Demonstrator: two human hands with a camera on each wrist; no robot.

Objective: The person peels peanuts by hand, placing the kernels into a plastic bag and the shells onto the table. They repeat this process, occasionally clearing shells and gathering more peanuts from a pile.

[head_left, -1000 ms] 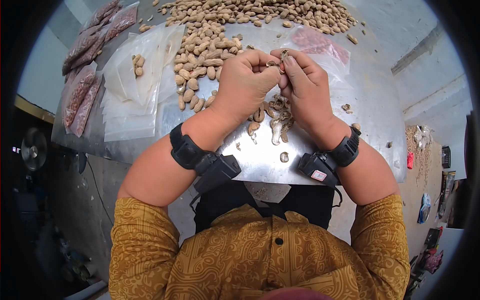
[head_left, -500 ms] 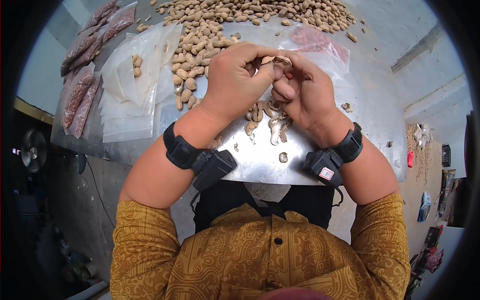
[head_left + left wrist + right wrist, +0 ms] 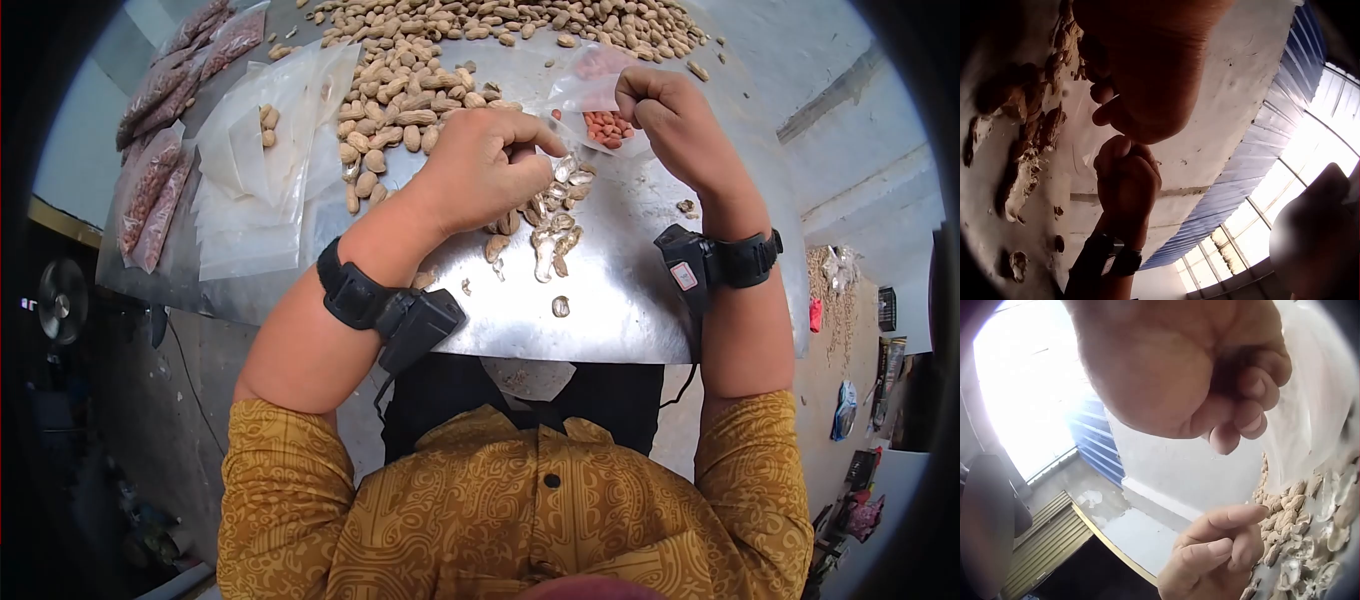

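Peanuts (image 3: pixel 400 90) are lying heaped on the desk (image 3: pixel 630 300) as the left hand (image 3: pixel 475 165) and right hand (image 3: pixel 680 125) are separating.

The left is hovering by the shells (image 3: pixel 550 235), thumb and index parted; the right is curling beside the kernels (image 3: pixel 608 128), its fingertips too hidden to tell whether they are pinching anything. One round of shelling seems to be finishing.

tabletop (image 3: pixel 630 310): smooth metal, glossy | flat bags (image 3: pixel 250 235): translucent plastic, slick | peanut pile (image 3: pixel 410 95): rough matt shells | kernels (image 3: pixel 607 130): smooth | shirt (image 3: pixel 450 520): cloth | wrist housings (image 3: pixel 425 325): matt plastic
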